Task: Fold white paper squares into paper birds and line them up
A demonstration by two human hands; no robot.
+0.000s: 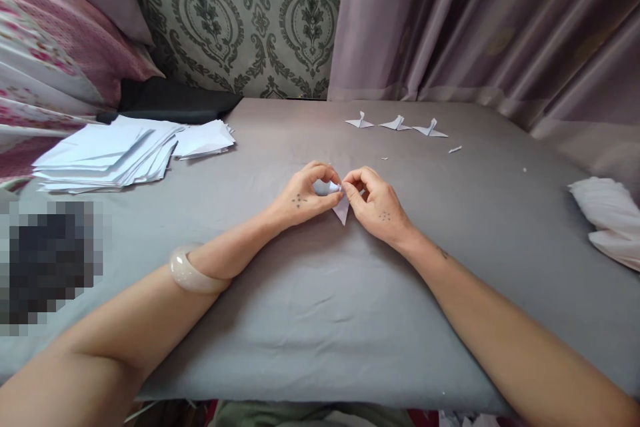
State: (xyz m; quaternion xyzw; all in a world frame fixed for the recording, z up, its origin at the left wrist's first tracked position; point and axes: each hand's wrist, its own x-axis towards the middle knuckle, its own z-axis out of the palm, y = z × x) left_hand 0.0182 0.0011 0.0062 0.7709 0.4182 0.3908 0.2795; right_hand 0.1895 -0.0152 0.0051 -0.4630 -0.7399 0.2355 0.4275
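A small folded piece of white paper (343, 213) is pinched between my two hands, over the middle of the table. One pointed end of it hangs down toward me; its upper part is mostly hidden by fingers. My left hand (307, 193) grips its left side with thumb and forefinger. From the right, my right hand (376, 203) closes thumb and fingers on its upper edge, close to the left fingertips. Beyond my hands, three folded paper cranes (397, 123) stand in a row at the back of the table.
A thick stack of white paper sheets (100, 147) lies at the back left, with a smaller paper pile (205, 139) beside it. Paper scraps (455, 149) are near the cranes. White cloth (607, 213) lies at the right edge. A grey cloth (300, 320) covers the table.
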